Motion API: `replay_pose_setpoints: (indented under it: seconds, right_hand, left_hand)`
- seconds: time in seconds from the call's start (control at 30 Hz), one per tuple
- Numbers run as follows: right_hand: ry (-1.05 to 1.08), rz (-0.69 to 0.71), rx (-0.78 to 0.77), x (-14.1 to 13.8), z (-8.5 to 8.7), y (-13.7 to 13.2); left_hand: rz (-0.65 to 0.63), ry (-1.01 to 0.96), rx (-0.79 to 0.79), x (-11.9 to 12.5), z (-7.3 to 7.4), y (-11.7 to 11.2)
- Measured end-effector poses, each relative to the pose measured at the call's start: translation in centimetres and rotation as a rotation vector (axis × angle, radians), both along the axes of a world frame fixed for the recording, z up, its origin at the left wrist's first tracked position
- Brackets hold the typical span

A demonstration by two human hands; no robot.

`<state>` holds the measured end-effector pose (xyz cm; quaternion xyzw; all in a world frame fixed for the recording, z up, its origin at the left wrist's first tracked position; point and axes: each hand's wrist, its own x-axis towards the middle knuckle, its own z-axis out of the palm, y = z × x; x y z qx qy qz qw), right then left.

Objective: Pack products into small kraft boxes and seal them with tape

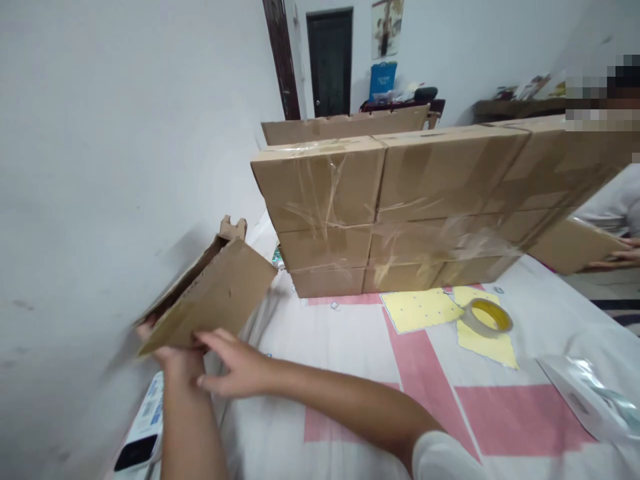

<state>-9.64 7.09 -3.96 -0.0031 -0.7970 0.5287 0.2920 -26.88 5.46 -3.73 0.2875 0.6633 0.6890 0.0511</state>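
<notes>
An open cardboard box (215,293), tilted, stands off the bed at the left near the wall. My left hand (167,351) grips its lower left edge, and the box hides part of the fingers. My right hand (237,367) is by the bottom edge of the box. Its fingertips touch the cardboard there, and the thumb is held apart below. Just beyond the box rises a stack of taped cardboard boxes (325,193), several across and 3 high. Clear tape crosses their sides.
A tape roll (504,323) lies on yellow paper sheets (420,310) at right. Clear plastic packaging (585,400) is at the lower right. A phone (137,453) rests at the lower left by the wall. Another person's hand (627,252) holds a cardboard piece (575,247) beyond the stack.
</notes>
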Motion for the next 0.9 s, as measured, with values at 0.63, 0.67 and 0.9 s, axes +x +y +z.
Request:
replay_pose_setpoints:
  seconds: [0.63,0.67,0.9]
  right_hand:
    - [-0.125,-0.676,-0.099,30.5,-3.0,1.1]
    - [-0.126,-0.725,-0.113,30.9,-3.8,1.1]
    - [-0.077,-0.877,-0.153,30.3,-6.6,1.6]
  left_hand:
    - [-0.579,-0.376,-0.135,18.2,-3.5,-0.8]
    - [-0.568,-0.338,-0.133,17.8,-3.3,0.5]
    - [-0.294,0.023,-0.295,9.6,-3.2,12.9]
